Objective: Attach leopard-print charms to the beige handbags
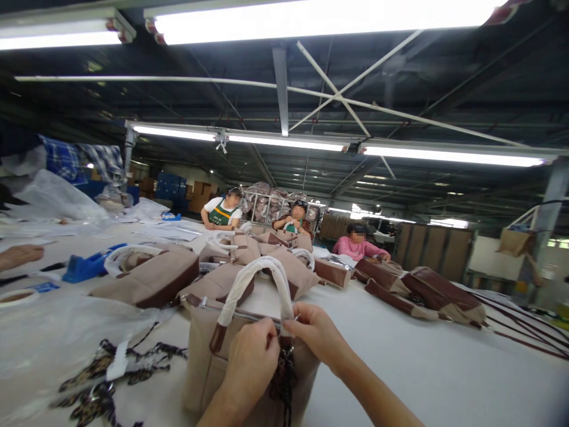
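At the near side of the white table [377, 356], one beige bag [207, 356] stands upright before the two hands, its one plainly visible handle [235, 289] wrapped in white. The right hand [317, 332] pinches that handle near its right foot between thumb and fingers; the left hand [255, 359] is curled just beside it, and I cannot tell what, if anything, its fingertips grip. One dark patterned cord [284, 376] hangs below them. To the left lie one blue tape dispenser [89, 267] and one tape roll [18, 298]. Other bags [151, 276] overlap behind, too many to count surely. Three people [353, 246] sit across, and one other person's hand [20, 256] shows at the left edge.
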Demonstrator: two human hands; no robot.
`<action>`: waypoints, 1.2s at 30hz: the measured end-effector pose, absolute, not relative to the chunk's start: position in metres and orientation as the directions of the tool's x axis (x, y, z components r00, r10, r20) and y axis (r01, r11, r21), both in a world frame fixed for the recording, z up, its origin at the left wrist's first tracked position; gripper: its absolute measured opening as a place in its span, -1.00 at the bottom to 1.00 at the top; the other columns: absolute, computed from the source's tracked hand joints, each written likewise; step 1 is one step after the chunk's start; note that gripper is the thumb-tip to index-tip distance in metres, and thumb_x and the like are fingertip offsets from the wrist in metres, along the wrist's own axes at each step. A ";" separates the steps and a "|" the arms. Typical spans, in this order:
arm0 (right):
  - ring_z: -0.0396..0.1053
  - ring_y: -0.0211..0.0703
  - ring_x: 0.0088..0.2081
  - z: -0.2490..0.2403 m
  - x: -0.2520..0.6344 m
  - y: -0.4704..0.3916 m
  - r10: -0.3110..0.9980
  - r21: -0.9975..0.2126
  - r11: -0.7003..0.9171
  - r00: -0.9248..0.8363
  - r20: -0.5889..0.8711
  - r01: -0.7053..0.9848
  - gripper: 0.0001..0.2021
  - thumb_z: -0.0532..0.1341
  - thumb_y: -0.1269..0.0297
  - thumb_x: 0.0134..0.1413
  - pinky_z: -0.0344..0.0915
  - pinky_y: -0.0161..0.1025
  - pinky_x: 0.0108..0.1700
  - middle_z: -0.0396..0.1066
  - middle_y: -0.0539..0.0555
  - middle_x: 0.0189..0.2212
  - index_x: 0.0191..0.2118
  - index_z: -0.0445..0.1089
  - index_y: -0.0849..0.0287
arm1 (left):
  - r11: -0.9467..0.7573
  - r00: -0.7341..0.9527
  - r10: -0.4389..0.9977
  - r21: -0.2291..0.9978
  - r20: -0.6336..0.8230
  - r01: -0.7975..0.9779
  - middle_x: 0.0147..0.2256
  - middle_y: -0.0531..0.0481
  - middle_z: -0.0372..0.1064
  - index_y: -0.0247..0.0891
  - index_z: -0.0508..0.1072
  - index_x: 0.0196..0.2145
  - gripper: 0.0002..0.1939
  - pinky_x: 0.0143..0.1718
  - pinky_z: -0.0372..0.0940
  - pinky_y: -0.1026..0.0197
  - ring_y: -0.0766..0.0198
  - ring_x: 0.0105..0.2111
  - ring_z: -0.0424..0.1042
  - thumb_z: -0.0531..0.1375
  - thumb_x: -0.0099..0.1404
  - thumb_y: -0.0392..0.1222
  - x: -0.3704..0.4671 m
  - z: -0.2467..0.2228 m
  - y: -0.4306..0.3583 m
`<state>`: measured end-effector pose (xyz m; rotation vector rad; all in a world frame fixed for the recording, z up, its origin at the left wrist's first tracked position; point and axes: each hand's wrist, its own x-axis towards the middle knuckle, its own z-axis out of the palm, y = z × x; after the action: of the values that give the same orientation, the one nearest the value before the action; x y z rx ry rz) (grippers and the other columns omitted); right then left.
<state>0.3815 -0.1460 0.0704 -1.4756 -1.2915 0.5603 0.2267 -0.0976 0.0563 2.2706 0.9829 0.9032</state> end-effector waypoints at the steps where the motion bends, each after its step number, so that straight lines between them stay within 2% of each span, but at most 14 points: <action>1: 0.31 -0.23 -0.52 0.070 0.380 -0.147 0.915 -0.901 0.147 0.289 0.280 0.409 -0.87 0.28 0.22 -0.15 0.20 -0.34 -0.47 0.38 -0.09 -0.62 -0.50 0.41 0.17 | -0.614 0.503 0.772 0.659 0.388 0.435 -0.55 0.03 0.40 -0.25 0.44 -0.50 -0.80 -0.43 -0.03 0.23 0.27 -0.49 0.34 0.08 0.22 -0.35 0.226 0.056 -0.095; 5: 0.32 -0.19 -0.46 0.069 0.375 -0.149 0.925 -0.894 0.212 0.215 0.313 0.394 -0.85 0.27 0.21 -0.11 0.24 -0.30 -0.37 0.41 -0.05 -0.56 -0.44 0.45 0.19 | -0.607 0.493 0.771 0.701 0.404 0.375 -0.51 -0.02 0.43 -0.25 0.46 -0.49 -0.80 -0.38 0.02 0.21 0.21 -0.45 0.36 0.08 0.22 -0.32 0.227 0.059 -0.082; 7: 0.30 -0.21 -0.45 0.068 0.374 -0.149 0.923 -0.888 0.227 0.204 0.327 0.401 -0.85 0.31 0.22 -0.12 0.21 -0.31 -0.37 0.41 -0.04 -0.55 -0.45 0.45 0.19 | -0.616 0.549 0.734 0.731 0.399 0.294 -0.48 -0.02 0.44 -0.25 0.47 -0.48 -0.83 -0.35 0.07 0.22 0.20 -0.40 0.36 0.09 0.17 -0.34 0.231 0.063 -0.075; 9: 0.23 -0.27 -0.51 0.069 0.375 -0.151 0.925 -0.896 0.207 0.220 0.310 0.393 -0.78 0.33 0.13 -0.11 0.15 -0.35 -0.45 0.39 -0.06 -0.57 -0.42 0.43 0.18 | -0.628 0.652 0.651 0.759 0.390 0.173 -0.47 0.04 0.43 -0.24 0.48 -0.48 -0.82 -0.34 0.12 0.26 0.23 -0.39 0.35 0.09 0.13 -0.35 0.236 0.068 -0.067; 12: -0.03 -0.36 -0.67 0.073 0.378 -0.157 0.935 -0.924 0.120 0.272 0.228 0.363 -0.61 0.12 -0.10 0.11 -0.09 -0.40 -0.65 0.36 -0.09 -0.59 -0.26 0.39 0.15 | -0.599 0.782 0.516 0.800 0.349 0.038 -0.54 0.10 0.35 -0.28 0.50 -0.48 -0.81 -0.44 0.14 0.31 0.30 -0.49 0.26 0.08 0.12 -0.30 0.245 0.072 -0.055; 14: -0.14 -0.37 -0.71 0.075 0.381 -0.160 0.938 -0.926 0.071 0.291 0.188 0.370 -0.55 0.00 -0.12 0.18 -0.21 -0.40 -0.70 0.33 -0.10 -0.62 -0.17 0.39 0.16 | -0.578 0.821 0.470 0.816 0.324 0.009 -0.57 0.11 0.31 -0.31 0.51 -0.48 -0.80 -0.49 0.11 0.31 0.32 -0.54 0.20 0.09 0.11 -0.26 0.249 0.072 -0.047; 16: -0.08 -0.36 -0.71 0.074 0.383 -0.160 0.937 -0.906 0.065 0.285 0.200 0.419 -0.60 0.11 -0.07 0.08 -0.16 -0.39 -0.68 0.29 -0.11 -0.66 -0.24 0.44 0.19 | -0.569 0.841 0.440 0.822 0.313 -0.008 -0.58 0.11 0.29 -0.33 0.51 -0.49 -0.81 -0.49 0.10 0.31 0.33 -0.54 0.18 0.10 0.09 -0.25 0.252 0.070 -0.042; 18: 0.08 -0.32 -0.64 0.072 0.383 -0.158 0.924 -0.863 0.093 0.280 0.261 0.497 -0.70 0.21 0.03 -0.04 -0.02 -0.37 -0.61 0.29 -0.09 -0.66 -0.41 0.46 0.20 | -0.570 0.851 0.423 0.821 0.311 -0.017 -0.59 0.11 0.29 -0.33 0.50 -0.52 -0.82 -0.48 0.10 0.31 0.33 -0.54 0.19 0.12 0.07 -0.23 0.254 0.068 -0.038; 20: 0.20 -0.26 -0.53 0.069 0.381 -0.157 0.892 -0.801 0.129 0.284 0.352 0.585 -0.77 0.20 0.13 -0.06 0.07 -0.34 -0.49 0.33 -0.05 -0.61 -0.52 0.43 0.19 | -0.580 0.850 0.421 0.814 0.316 -0.015 -0.57 0.09 0.32 -0.34 0.50 -0.52 -0.83 -0.46 0.12 0.30 0.31 -0.52 0.22 0.13 0.06 -0.23 0.254 0.067 -0.036; 22: 0.23 -0.22 -0.49 0.068 0.379 -0.157 0.854 -0.727 0.145 0.286 0.434 0.671 -0.79 0.16 0.21 -0.02 0.09 -0.31 -0.42 0.33 -0.04 -0.60 -0.56 0.39 0.17 | -0.598 0.838 0.436 0.801 0.327 -0.002 -0.56 0.08 0.34 -0.33 0.50 -0.52 -0.83 -0.44 0.13 0.29 0.29 -0.50 0.24 0.12 0.07 -0.24 0.253 0.069 -0.037; 26: 0.18 -0.20 -0.51 0.067 0.379 -0.164 0.783 -0.599 0.119 0.296 0.546 0.792 -0.77 0.09 0.25 0.08 0.04 -0.26 -0.39 0.23 -0.06 -0.62 -0.56 0.29 0.13 | -0.651 0.761 0.518 0.757 0.392 0.053 -0.51 0.06 0.34 -0.27 0.43 -0.51 -0.85 -0.35 0.15 0.25 0.24 -0.42 0.28 0.08 0.14 -0.29 0.245 0.074 -0.051; 29: 0.21 -0.17 -0.50 0.063 0.383 -0.172 0.747 -0.547 0.084 0.310 0.588 0.833 -0.76 0.07 0.28 0.12 0.06 -0.25 -0.38 0.22 -0.05 -0.61 -0.56 0.26 0.12 | -0.707 0.641 0.576 0.703 0.507 0.079 -0.43 0.02 0.35 -0.22 0.35 -0.46 -0.85 -0.27 0.15 0.23 0.21 -0.35 0.31 0.04 0.20 -0.34 0.237 0.068 -0.067; 33: 0.31 -0.15 -0.43 0.051 0.384 -0.183 0.757 -0.497 0.094 0.263 0.598 0.862 -0.80 0.12 0.35 0.08 0.14 -0.27 -0.33 0.28 -0.02 -0.52 -0.54 0.31 0.11 | -0.825 0.575 0.487 0.563 0.658 0.055 -0.41 -0.01 0.33 -0.21 0.35 -0.45 -0.77 -0.29 0.17 0.23 0.22 -0.35 0.35 -0.02 0.30 -0.35 0.230 0.044 -0.087; 36: 0.34 -0.15 -0.38 0.042 0.382 -0.187 0.779 -0.414 0.076 0.205 0.592 0.907 -0.79 0.10 0.35 0.14 0.15 -0.27 -0.32 0.34 0.02 -0.41 -0.48 0.38 0.09 | -0.879 0.635 0.426 0.460 0.644 0.124 -0.32 -0.05 0.39 -0.19 0.45 -0.38 -0.75 -0.23 0.19 0.18 0.17 -0.27 0.38 0.00 0.33 -0.32 0.230 0.031 -0.099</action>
<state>0.3818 -0.1872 0.0425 -1.7191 -1.5931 -0.2115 0.2302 -0.0993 0.0309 2.4845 0.4369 1.1180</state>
